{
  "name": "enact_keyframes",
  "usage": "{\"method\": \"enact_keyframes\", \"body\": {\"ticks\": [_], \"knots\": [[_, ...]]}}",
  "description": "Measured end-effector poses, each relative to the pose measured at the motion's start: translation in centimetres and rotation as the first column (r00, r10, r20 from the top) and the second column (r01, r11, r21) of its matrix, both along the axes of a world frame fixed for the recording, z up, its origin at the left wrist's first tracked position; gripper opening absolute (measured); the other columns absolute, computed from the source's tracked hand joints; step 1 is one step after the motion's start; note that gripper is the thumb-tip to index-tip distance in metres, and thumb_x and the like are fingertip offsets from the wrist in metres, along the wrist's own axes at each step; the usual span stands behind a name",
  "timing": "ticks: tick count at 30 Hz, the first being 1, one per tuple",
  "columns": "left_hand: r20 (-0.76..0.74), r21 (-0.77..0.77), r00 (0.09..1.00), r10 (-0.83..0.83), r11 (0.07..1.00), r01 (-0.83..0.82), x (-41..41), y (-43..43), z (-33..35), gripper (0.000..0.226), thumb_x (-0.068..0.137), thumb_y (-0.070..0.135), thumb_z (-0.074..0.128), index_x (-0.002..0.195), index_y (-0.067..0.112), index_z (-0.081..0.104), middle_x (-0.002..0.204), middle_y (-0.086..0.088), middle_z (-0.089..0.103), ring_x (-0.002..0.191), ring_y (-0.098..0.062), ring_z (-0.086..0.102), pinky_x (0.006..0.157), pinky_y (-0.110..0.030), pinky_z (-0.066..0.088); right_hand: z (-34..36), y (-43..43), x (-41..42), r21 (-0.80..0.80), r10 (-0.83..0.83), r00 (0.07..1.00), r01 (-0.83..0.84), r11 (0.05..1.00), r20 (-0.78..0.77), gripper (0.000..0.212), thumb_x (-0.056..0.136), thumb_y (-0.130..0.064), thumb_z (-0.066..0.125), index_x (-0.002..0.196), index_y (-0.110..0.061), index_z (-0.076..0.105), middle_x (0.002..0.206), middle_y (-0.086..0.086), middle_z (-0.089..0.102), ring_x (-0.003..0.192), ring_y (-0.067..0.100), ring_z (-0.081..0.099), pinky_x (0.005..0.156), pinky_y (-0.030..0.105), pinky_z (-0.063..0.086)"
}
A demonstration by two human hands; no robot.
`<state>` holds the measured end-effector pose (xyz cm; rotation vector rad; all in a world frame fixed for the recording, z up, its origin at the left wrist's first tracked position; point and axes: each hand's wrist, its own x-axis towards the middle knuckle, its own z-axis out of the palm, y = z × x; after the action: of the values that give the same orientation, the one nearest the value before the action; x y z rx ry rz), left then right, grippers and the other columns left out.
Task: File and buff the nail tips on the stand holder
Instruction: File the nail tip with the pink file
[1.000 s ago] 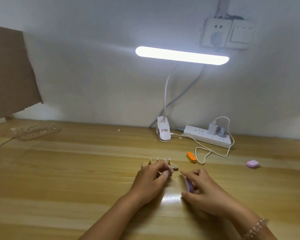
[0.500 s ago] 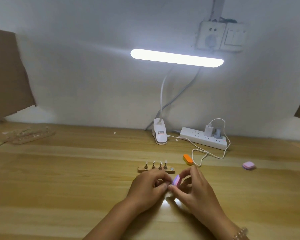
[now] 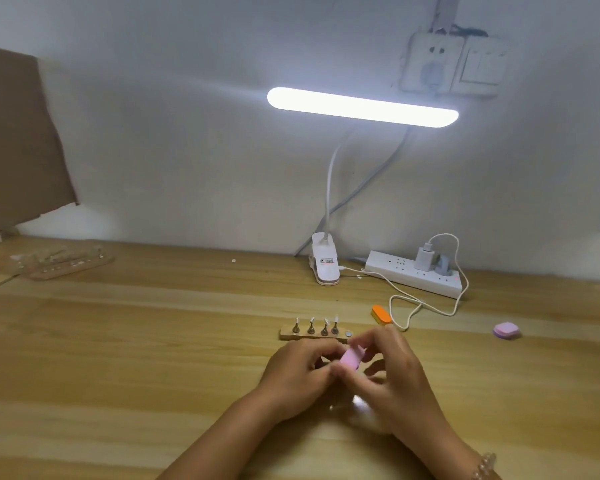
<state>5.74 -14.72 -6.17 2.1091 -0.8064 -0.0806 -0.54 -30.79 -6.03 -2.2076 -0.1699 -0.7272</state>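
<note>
The stand (image 3: 291, 336) holds four nail tips (image 3: 311, 320); right hand (image 3: 399, 389) pinches a pink block (image 3: 351, 358); left hand (image 3: 300, 374) curls, seemingly gripping something hidden.

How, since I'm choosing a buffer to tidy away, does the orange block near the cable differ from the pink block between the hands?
Colour: the orange block is bright orange; the pink block is pale pink. State: the orange block lies untouched on the table, while the pink block is pinched by the right hand. Pose: the orange block rests flat; the pink block is tilted up. Both are small oblong blocks.
</note>
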Motion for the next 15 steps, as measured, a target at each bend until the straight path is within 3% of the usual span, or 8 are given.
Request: {"method": "enact_keyframes", "body": {"ticks": [3, 6, 9, 15], "knots": [[0.008, 0.0, 1.0, 0.005, 1.0, -0.005, -0.02, 0.03, 0.01, 0.014, 0.096, 0.032, 0.059, 0.103, 0.036, 0.071, 0.095, 0.018, 0.071, 0.084, -0.008, 0.062, 0.083, -0.038, 0.051, -0.13, -0.35, 0.24, 0.127, -0.064, 0.998, 0.066, 0.99, -0.024, 0.038, 0.073, -0.029, 0.084, 0.095, -0.028, 0.054, 0.094, -0.007, 0.06, 0.085, 0.008, 0.062, 0.067, 0.027, 0.054], [-0.006, -0.004, 1.0, 0.001, 1.0, -0.001, -0.17, 0.0, 0.27, 0.023, 0.089, 0.041, 0.052, 0.103, 0.037, 0.07, 0.095, 0.019, 0.071, 0.087, -0.007, 0.063, 0.083, -0.038, 0.051, -0.24, 0.0, 0.15, 0.031, -0.015, 0.999, 0.014, 0.999, 0.028, 0.033, 0.074, -0.024, 0.083, 0.087, -0.029, 0.053, 0.093, -0.011, 0.057, 0.087, 0.007, 0.06, 0.062, 0.019, 0.053], [-0.012, -0.016, 1.0, 0.008, 1.0, -0.008, -0.07, -0.01, 0.16, 0.018, 0.094, 0.037, 0.052, 0.104, 0.036, 0.068, 0.097, 0.019, 0.07, 0.09, -0.008, 0.064, 0.086, -0.041, 0.051, -0.35, -0.19, 0.31, 0.101, 0.0, 1.0, -0.002, 0.995, 0.022, 0.027, 0.076, -0.02, 0.082, 0.085, -0.024, 0.057, 0.092, -0.012, 0.061, 0.088, 0.007, 0.064, 0.064, 0.025, 0.056], [-0.048, -0.08, 0.999, 0.005, 0.997, -0.009, -0.12, 0.07, 0.1, 0.021, 0.095, 0.035, 0.047, 0.1, 0.032, 0.066, 0.099, 0.014, 0.07, 0.096, -0.01, 0.065, 0.089, -0.047, 0.05, -0.28, -0.19, -0.01, 0.107, 0.051, 0.997, -0.057, 0.993, 0.057, 0.009, 0.086, -0.025, 0.073, 0.091, -0.024, 0.066, 0.096, -0.014, 0.07, 0.086, 0.004, 0.07, 0.066, 0.019, 0.056]]}}
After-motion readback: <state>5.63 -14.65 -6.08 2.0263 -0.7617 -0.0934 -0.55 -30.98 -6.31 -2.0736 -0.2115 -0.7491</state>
